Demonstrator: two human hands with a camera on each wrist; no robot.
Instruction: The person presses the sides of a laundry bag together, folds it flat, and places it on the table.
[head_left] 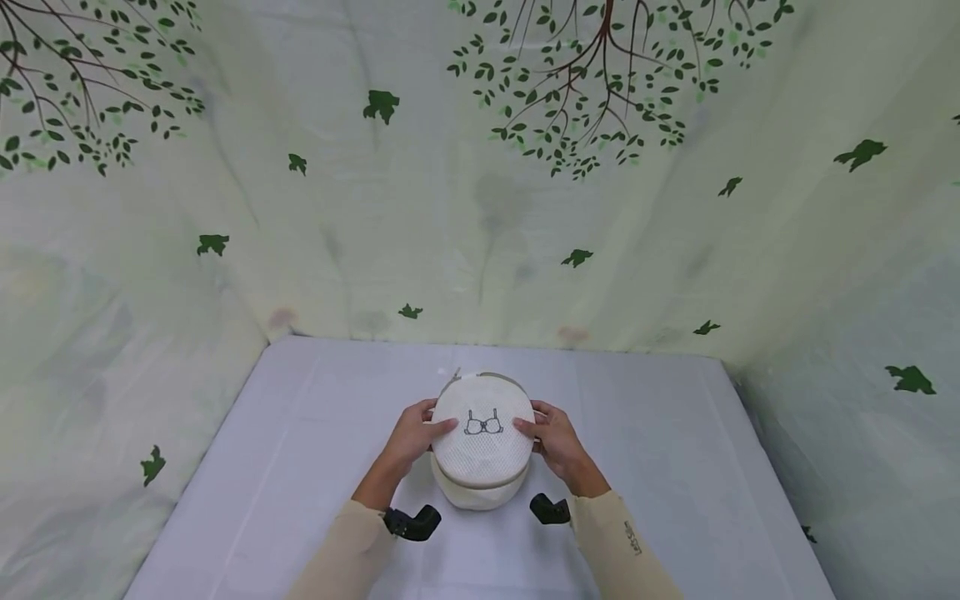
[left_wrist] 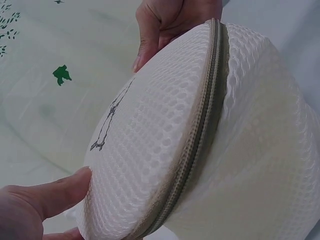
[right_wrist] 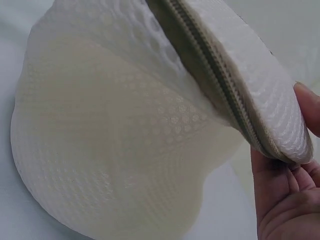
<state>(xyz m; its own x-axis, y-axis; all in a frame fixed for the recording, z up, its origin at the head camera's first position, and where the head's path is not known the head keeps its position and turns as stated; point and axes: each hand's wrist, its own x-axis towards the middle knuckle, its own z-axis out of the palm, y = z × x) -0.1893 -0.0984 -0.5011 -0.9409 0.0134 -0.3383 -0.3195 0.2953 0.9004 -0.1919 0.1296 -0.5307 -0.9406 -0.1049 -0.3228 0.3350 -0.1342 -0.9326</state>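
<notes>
A round white mesh laundry bag (head_left: 480, 458) stands at the middle of the table, its lid tilted toward the head camera and printed with a bra outline. My left hand (head_left: 415, 433) grips the lid's left edge, thumb on top and fingers behind. On the opposite edge, my right hand (head_left: 557, 437) pinches the lid the same way. In the left wrist view, a beige zipper (left_wrist: 192, 150) runs round the rim between lid and body, and it looks closed along that stretch. The soft body (right_wrist: 110, 140) sags below the rim in the right wrist view.
The bag sits on a table with a pale cloth (head_left: 337, 400). Behind and beside it hang pale curtains (head_left: 465, 217) printed with leaves and branches. A black wrist camera (head_left: 412, 523) juts inward at the left cuff, another black camera (head_left: 550, 509) at the right.
</notes>
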